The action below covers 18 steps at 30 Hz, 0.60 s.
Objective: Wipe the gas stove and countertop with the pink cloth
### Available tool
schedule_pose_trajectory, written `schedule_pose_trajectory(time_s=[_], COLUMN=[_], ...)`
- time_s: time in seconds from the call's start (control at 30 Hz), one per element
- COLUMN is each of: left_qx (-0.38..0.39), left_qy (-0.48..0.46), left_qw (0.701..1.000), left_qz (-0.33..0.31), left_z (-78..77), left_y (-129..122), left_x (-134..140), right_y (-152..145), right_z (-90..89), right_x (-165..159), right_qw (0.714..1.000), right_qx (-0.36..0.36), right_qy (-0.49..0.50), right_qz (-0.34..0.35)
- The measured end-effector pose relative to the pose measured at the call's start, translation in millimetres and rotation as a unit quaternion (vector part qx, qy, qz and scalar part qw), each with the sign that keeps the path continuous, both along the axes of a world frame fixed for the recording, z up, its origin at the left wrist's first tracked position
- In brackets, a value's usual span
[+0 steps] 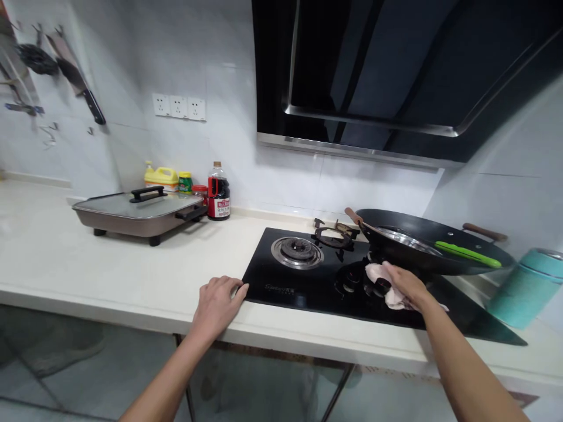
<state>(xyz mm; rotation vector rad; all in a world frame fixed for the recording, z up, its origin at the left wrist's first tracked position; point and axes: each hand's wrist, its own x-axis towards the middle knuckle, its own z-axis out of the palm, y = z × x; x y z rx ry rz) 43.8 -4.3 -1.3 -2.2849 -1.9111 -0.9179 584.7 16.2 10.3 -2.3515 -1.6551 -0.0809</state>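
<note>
My right hand point(407, 283) is closed on a pale pink cloth point(394, 300), pressing it against the black glass gas hob point(303, 300) around the control knobs point(382, 286). Just behind that hand sits a large black wok point(396, 252) with wooden handles, holding a metal lid or pan and a bright green-handled utensil point(468, 254). My left hand point(219, 305) lies on the white countertop point(145, 275), fingers loosely bent and thumb at the hob's left front corner, with nothing in it. The left burner point(298, 252) is bare, and its black pot stand point(333, 237) lies off it, behind and to the right.
An electric pan point(136, 214) with a glass lid stands left on the counter. Beside it are a soy sauce bottle point(219, 193) and a yellow jug point(161, 177). A teal canister point(528, 288) stands at the far right. The range hood point(365, 76) overhangs the hob.
</note>
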Motion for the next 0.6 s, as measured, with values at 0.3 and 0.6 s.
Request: schedule_pose_trajectory(time_s=[0.3,0.6], left_qx=[-0.003,0.009], left_qy=[-0.017,-0.014], left_qw=[1.000,1.000], left_qz=[-0.012,-0.013], left_z=[-1.5,-3.4], left_y=[-2,-1], left_x=[-3,-2], right_y=[-19,-2], right_z=[-0.9,15.1], right_x=[7,-17], right_qw=[0.998,0.996], right_qx=[0.012,-0.075], right_qy=[-0.001,0.032], right_qz=[-0.059,-0.043])
